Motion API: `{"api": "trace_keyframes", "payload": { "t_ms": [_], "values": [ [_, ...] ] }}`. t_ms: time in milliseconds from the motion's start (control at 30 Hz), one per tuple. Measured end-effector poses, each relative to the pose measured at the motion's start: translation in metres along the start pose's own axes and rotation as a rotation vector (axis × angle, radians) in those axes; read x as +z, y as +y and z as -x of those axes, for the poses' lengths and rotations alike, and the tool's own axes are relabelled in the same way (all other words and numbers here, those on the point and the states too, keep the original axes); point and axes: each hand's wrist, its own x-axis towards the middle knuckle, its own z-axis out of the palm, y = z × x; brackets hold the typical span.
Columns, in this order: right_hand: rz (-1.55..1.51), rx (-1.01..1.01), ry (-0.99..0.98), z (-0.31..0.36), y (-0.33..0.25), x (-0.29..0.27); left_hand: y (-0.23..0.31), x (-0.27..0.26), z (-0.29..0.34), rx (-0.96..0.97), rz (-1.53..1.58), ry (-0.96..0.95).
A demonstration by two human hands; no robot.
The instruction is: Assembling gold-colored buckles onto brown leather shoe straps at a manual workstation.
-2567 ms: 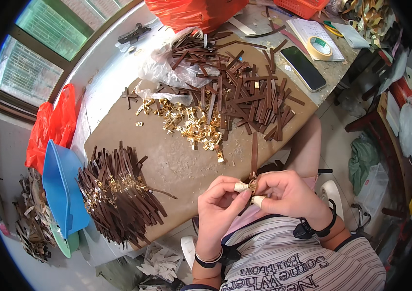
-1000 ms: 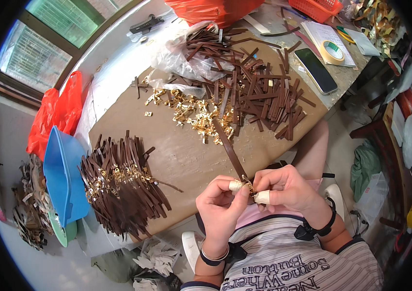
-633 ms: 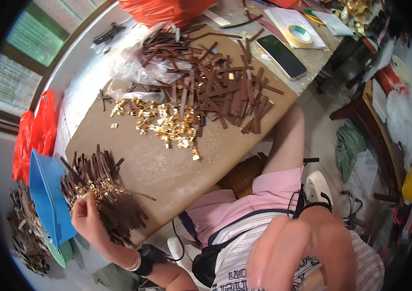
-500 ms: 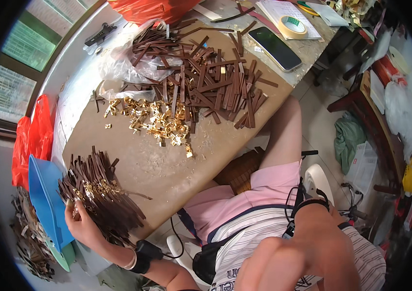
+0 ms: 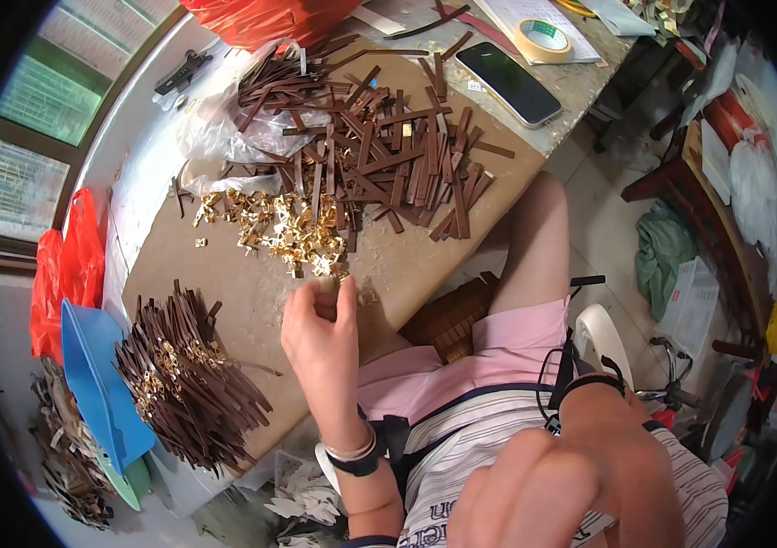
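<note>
My left hand is at the near edge of a heap of small gold metal clasps, thumb and forefinger apart with their tips beside the closest clasps. Nothing shows held between them. Close to the camera, in front of my striped shirt, is my right hand; its fingers are curled closed, and whatever they hold, if anything, is hidden. Narrow dark brown strips lie jumbled behind and right of the clasps. A neater bundle of brown strips with gold clasps on them lies at the table's left front.
A phone, a roll of tape and papers occupy the back right of the table. Clear plastic bags and a red bag are at the back. Beside the left edge stands a blue plastic bin.
My left hand has left the bundle of clasped strips and moved right to the loose clasps. My right hand stays curled near the camera. The view has shifted slightly.
</note>
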Motion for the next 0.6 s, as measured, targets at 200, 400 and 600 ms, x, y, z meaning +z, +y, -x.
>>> {"api": "trace_keyframes", "payload": {
  "t_ms": [200, 400, 600],
  "values": [
    [0.115, -0.119, 0.285, 0.015, -0.009, -0.010, -0.007, 0.002, -0.005, -0.067, -0.081, 0.016],
    [0.575, 1.136, 0.353, 0.047, -0.038, -0.088, -0.003, 0.001, 0.006, -0.151, 0.136, -0.046],
    [0.084, 1.373, 0.621, 0.092, 0.014, -0.100, 0.001, -0.006, 0.029, -0.070, 0.369, -0.072]
  ]
}}
